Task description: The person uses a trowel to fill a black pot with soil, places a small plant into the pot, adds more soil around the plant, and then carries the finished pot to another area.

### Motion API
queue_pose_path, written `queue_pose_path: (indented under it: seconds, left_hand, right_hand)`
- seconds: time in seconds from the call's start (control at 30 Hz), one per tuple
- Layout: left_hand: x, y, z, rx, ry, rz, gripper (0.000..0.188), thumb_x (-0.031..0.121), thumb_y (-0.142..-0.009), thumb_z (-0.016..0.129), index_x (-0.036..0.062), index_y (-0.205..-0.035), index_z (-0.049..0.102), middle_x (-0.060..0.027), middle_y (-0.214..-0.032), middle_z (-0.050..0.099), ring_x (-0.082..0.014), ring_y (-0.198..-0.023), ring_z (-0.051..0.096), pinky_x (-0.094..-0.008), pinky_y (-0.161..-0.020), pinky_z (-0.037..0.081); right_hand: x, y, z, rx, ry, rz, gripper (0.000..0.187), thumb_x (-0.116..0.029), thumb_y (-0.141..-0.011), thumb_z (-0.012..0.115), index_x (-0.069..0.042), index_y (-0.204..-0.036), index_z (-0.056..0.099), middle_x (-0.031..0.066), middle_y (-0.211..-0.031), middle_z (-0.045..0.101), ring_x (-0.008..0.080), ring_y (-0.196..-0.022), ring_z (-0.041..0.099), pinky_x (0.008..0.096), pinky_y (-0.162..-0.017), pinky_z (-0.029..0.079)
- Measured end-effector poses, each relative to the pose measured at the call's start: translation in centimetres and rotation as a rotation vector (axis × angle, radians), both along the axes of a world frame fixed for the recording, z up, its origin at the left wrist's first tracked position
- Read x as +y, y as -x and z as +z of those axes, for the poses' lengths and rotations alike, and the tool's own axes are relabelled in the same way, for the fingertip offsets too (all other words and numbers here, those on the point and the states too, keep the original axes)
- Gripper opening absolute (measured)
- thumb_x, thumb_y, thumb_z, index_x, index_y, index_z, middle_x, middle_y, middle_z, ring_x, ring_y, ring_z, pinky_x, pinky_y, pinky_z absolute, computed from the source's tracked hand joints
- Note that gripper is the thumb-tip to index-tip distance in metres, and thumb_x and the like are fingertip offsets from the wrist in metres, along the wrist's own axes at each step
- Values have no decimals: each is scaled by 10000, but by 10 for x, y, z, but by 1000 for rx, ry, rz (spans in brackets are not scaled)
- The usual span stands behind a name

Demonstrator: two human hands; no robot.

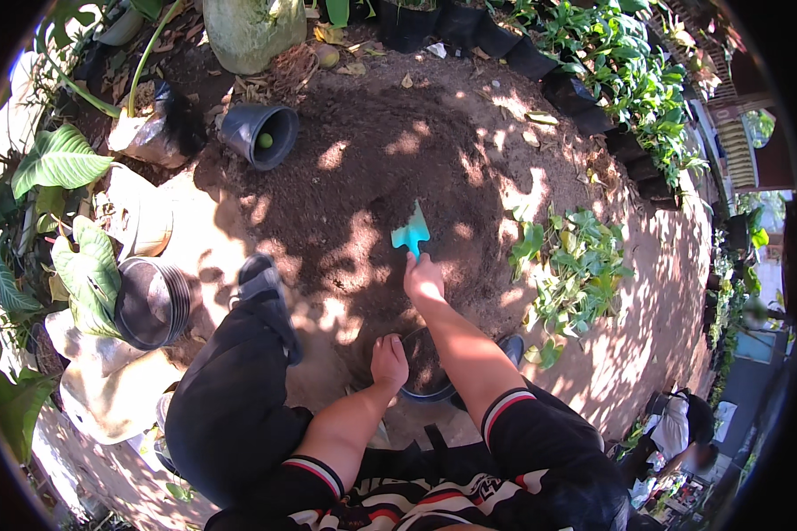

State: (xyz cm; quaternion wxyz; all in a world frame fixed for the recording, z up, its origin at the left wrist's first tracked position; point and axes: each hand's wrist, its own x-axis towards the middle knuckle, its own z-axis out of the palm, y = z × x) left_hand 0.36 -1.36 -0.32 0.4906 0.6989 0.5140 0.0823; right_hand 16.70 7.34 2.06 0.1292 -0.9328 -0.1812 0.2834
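Observation:
My right hand (425,279) is closed around the handle of a turquoise trowel (411,234), whose blade points away from me over the dark loose soil (363,195). Close to my body stands a dark round pot (430,361) with soil inside. My left hand (388,361) is closed at the left rim of this pot, its fingers curled and partly hidden. My right forearm passes over the pot's right side and covers part of it.
A black pot (261,135) lies tipped with a green fruit in it. Stacked black pots (153,303) and a white sack (119,398) are at left. Cut leafy vines (576,270) lie at right. Potted plants (611,80) line the far right; another person (677,434) is at lower right.

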Motion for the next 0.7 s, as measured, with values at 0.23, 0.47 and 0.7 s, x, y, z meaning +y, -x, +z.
queue_pose_path:
  seconds: [0.23, 0.47, 0.7]
  left_hand:
    - [5, -1, 0, 77, 96, -41, 408, 337, -910, 247, 30, -1006, 499, -223, -1014, 514, -395, -971, 478, -448, -834, 392]
    - [15, 6, 20, 101, 18, -197, 371, 351, -915, 278, 59, -1027, 478, -236, -1016, 517, -400, -956, 499, -475, -795, 407]
    - [26, -2, 18, 303, -104, -582, 292, 184, -898, 359, 73, -1165, 394, -209, -913, 579, -381, -870, 565, -474, -728, 444]
  right_hand:
    - [-63, -5, 17, 268, -40, -24, 409, -398, -860, 451, -11, -894, 580, 215, -833, 608, 349, -817, 592, 412, -730, 455]
    - [-135, -14, 84, 372, -53, -90, 421, -394, -861, 478, 6, -806, 596, 100, -600, 591, 194, -499, 587, 321, -494, 471]
    - [-223, -15, 131, 87, 35, 225, 480, -463, -850, 450, -14, -822, 621, 149, -624, 588, 231, -550, 600, 362, -577, 478]
